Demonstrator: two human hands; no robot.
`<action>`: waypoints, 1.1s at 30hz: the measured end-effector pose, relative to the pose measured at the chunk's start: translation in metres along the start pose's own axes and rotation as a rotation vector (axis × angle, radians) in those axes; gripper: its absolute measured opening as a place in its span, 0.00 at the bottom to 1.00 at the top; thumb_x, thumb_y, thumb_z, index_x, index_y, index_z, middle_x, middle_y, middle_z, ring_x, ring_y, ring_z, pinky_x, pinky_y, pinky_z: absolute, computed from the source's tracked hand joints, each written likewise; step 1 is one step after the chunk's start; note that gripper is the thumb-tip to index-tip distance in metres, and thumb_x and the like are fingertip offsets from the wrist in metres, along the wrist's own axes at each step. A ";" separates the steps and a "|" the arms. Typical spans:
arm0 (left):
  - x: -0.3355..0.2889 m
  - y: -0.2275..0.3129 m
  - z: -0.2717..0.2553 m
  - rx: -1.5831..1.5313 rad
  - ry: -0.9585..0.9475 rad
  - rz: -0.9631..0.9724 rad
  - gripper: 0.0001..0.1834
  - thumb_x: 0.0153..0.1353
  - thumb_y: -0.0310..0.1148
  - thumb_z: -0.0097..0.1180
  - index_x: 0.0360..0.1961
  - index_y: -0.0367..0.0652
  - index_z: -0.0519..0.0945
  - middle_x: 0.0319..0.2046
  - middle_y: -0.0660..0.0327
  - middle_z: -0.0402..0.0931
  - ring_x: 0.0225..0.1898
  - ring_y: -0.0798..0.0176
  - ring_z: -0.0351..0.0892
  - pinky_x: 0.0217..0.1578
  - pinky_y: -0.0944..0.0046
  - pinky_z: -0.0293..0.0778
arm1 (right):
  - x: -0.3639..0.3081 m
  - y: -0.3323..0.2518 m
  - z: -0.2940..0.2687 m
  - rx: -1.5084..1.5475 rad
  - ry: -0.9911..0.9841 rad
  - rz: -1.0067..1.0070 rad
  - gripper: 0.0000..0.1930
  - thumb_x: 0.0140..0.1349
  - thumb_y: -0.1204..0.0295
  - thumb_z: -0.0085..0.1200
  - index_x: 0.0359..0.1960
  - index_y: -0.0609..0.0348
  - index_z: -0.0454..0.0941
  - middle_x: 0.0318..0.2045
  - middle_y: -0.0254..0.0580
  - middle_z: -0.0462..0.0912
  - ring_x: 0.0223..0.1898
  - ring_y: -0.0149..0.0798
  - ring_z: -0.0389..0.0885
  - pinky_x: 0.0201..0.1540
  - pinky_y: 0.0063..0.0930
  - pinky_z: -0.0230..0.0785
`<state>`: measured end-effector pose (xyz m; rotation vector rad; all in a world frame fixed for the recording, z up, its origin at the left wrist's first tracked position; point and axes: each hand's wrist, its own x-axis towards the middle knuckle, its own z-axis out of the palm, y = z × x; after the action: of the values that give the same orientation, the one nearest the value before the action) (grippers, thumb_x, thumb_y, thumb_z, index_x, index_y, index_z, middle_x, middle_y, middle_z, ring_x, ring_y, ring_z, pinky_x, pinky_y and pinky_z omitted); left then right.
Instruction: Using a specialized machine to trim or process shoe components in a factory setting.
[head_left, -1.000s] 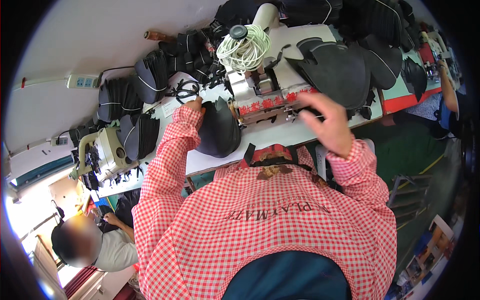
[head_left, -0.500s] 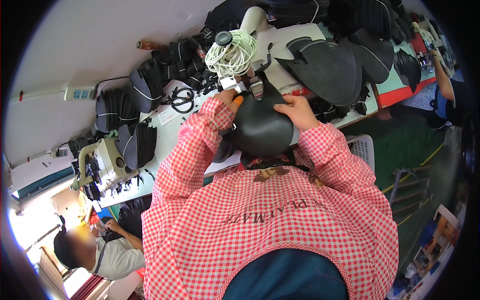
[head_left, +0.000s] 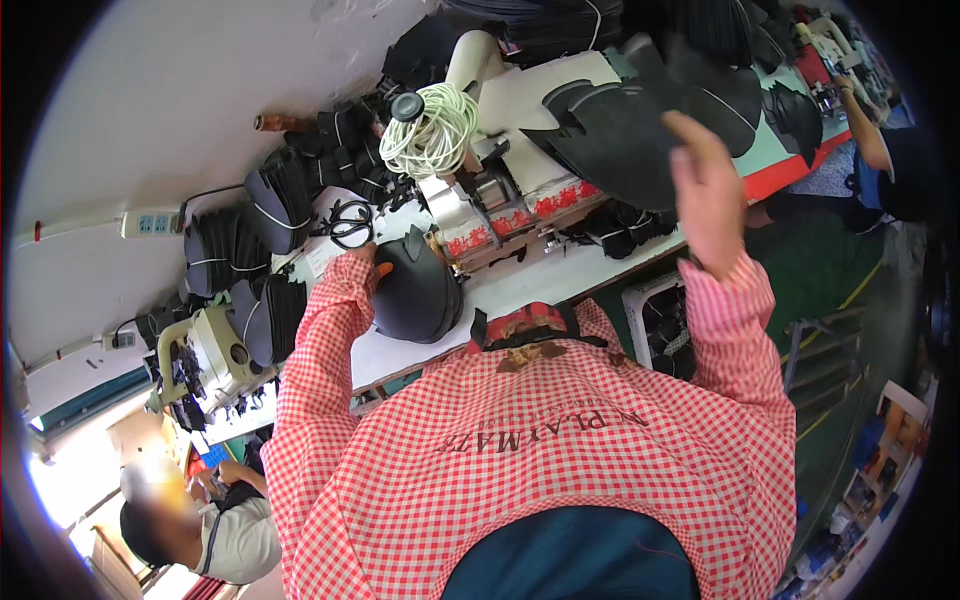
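Observation:
At the left edge of a curved black sheet piece (head_left: pixel 418 295), my left hand (head_left: pixel 366 262) is closed, with an orange cover on one digit; the fingers beyond the edge are partly hidden. The piece lies on the white table, left of the machine. My right hand (head_left: pixel 708 195) is raised, blurred by motion, its fingers stretched out with nothing seen in them. It is over the near right side of a pile of large black cut pieces (head_left: pixel 625 140). Between my hands stands the pale machine (head_left: pixel 480 205) with red-marked edges, a coil of whitish cord (head_left: pixel 432 130) on top.
Black scissors (head_left: pixel 350 222) lie left of the machine. Tied bundles of black pieces (head_left: pixel 278 205) line the wall side. A cream sewing machine (head_left: pixel 215 350) stands at far left. Under the table edge is a white crate (head_left: pixel 640 310). Co-workers are at lower left and far right.
The black piece has left the machine; my left hand has moved left and nearer me, beside it on the table. My right hand has let go and moved right to the pile.

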<state>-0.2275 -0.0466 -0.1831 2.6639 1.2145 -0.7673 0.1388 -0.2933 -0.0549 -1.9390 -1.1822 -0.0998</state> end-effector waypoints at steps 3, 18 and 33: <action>0.000 0.009 -0.002 -0.139 -0.015 -0.243 0.24 0.54 0.41 0.57 0.50 0.40 0.72 0.38 0.46 0.77 0.41 0.44 0.76 0.41 0.52 0.72 | -0.025 0.005 0.033 0.005 -0.254 -0.139 0.16 0.49 0.73 0.53 0.42 0.63 0.75 0.42 0.50 0.77 0.44 0.49 0.75 0.49 0.35 0.66; -0.014 0.092 -0.047 -0.734 0.042 0.075 0.14 0.62 0.35 0.43 0.39 0.34 0.74 0.18 0.53 0.75 0.17 0.60 0.77 0.17 0.64 0.68 | -0.070 -0.018 0.140 0.864 -0.916 0.708 0.12 0.51 0.75 0.56 0.37 0.70 0.77 0.29 0.39 0.81 0.29 0.29 0.78 0.36 0.22 0.70; 0.008 0.018 -0.039 -0.050 -0.067 -0.079 0.24 0.59 0.52 0.47 0.49 0.46 0.72 0.38 0.44 0.76 0.39 0.43 0.77 0.40 0.51 0.73 | -0.031 -0.032 0.008 0.353 -0.289 0.517 0.11 0.58 0.71 0.49 0.37 0.68 0.76 0.30 0.39 0.80 0.32 0.31 0.76 0.39 0.28 0.68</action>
<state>-0.1944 -0.0413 -0.1552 2.5432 1.3115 -0.8192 0.0947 -0.3031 -0.0549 -1.9103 -0.7690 0.6371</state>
